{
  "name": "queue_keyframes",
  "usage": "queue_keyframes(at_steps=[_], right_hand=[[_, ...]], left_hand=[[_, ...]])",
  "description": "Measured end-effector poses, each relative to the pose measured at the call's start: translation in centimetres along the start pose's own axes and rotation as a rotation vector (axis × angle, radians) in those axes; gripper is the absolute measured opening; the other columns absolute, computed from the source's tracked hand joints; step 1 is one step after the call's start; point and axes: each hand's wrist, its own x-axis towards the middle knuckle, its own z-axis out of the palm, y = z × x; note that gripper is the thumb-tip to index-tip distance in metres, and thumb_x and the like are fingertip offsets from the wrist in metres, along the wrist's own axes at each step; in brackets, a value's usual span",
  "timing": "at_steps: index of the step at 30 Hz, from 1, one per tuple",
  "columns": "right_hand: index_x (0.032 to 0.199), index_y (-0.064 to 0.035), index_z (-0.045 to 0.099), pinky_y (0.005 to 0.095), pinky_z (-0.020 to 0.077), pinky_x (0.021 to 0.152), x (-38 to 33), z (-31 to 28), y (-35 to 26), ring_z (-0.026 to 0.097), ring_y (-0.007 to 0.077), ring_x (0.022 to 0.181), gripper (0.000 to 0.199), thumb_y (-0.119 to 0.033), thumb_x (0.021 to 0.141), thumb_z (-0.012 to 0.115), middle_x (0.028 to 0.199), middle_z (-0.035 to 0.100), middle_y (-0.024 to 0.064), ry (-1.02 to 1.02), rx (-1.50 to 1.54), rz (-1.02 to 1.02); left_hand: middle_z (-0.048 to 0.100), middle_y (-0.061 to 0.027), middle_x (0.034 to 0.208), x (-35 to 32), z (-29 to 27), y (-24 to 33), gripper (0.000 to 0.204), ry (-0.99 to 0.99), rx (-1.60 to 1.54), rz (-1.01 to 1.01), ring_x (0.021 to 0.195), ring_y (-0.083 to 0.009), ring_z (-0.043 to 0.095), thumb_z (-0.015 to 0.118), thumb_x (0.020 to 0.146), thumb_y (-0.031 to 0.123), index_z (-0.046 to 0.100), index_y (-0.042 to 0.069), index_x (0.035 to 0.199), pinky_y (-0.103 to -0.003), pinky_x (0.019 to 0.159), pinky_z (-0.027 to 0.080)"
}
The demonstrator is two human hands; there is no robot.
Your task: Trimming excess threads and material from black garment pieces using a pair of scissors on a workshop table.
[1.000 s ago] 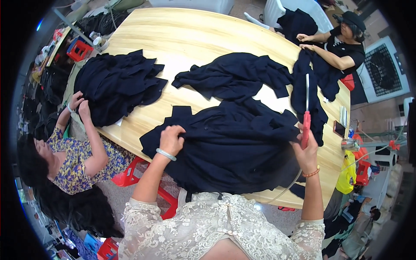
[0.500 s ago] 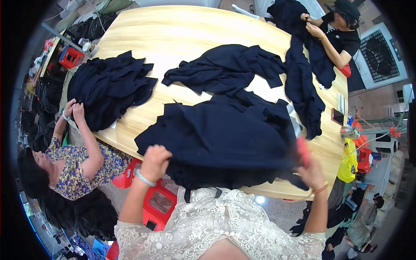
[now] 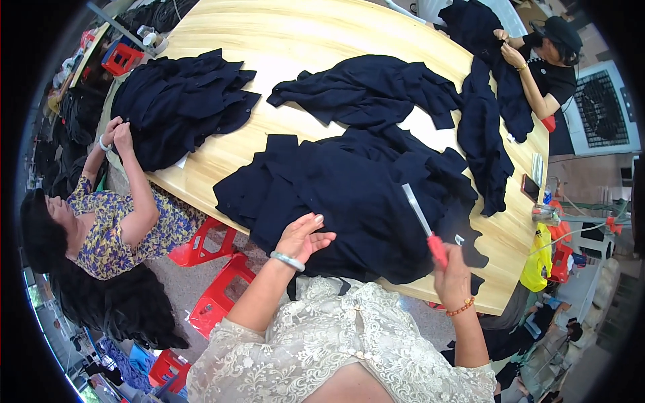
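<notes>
head fisheye | looks down from above the lace top (image 3: 349, 322) | hands (image 3: 306, 240) near | table (image 3: 289, 30) stretching away beyond

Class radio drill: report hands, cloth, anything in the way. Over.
Left hand open over nearest dark cloth, touch unclear. Right hand closed around red-handled tool. Cloth spread rumpled on table. Tool hides part of cloth's right side.

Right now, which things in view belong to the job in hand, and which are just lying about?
Job in hand:
Red-handled tool, held in your right hand
Dark garments nearest you, by your open left hand

Apparently just lying about:
Yellow bag, right of the table
Phone-like slab near the table's right edge
Red stool, to your left
</notes>
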Motion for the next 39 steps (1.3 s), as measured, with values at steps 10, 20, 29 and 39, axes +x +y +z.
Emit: queue_keyframes(at_steps=[10, 20, 29, 39], right_hand=[[0.093, -0.0056, 0.054, 0.0428, 0.0472, 0.069, -0.3, 2.6, -3.5, 0.059, 0.0328, 0.076, 0.021, -0.009, 0.076, 0.065, 0.077, 0.06, 0.0151, -0.542, -0.19, -0.186], [0.1, -0.0074, 0.053, 0.0433, 0.0499, 0.068, 0.2, 2.9, -4.8, 0.063, 0.0324, 0.079, 0.023, -0.015, 0.081, 0.064, 0.08, 0.064, 0.0146, -0.474, -0.073, -0.177], [0.091, -0.005, 0.054, 0.0452, 0.0502, 0.059, 2.9, 4.8, -7.4, 0.064, 0.0362, 0.063, 0.027, -0.029, 0.085, 0.063, 0.063, 0.061, 0.018, -0.44, -0.175, -0.222], [0.087, -0.0042, 0.054, 0.0449, 0.0509, 0.059, 3.6, 5.6, -9.2, 0.064, 0.0364, 0.063, 0.028, -0.031, 0.086, 0.062, 0.063, 0.062, 0.0184, -0.479, -0.258, -0.297]], left_hand=[[0.062, -0.0128, 0.084, 2.8, -0.5, -0.4, 0.016, -0.003, 0.081, 0.02, 0.087, -0.0347, 0.067, 0.062, 0.089, 0.007, 0.051, 0.005, 0.078, -0.042, 0.076, 0.059], [0.063, -0.0078, 0.075, 2.5, -1.1, 2.0, 0.012, -0.068, -0.173, 0.102, 0.079, -0.0303, 0.069, 0.06, 0.091, 0.015, 0.057, 0.005, 0.087, -0.029, 0.055, 0.06], [0.063, -0.0196, 0.092, 4.3, -2.1, 1.6, 0.007, 0.036, -0.188, 0.193, 0.099, -0.0377, 0.063, 0.059, 0.09, 0.008, 0.056, 0.003, 0.087, -0.044, 0.082, 0.056], [0.063, -0.0118, 0.087, 4.1, -2.7, 1.1, 0.007, -0.015, -0.181, 0.199, 0.097, -0.0353, 0.065, 0.059, 0.091, 0.009, 0.056, 0.005, 0.085, -0.042, 0.081, 0.056]])
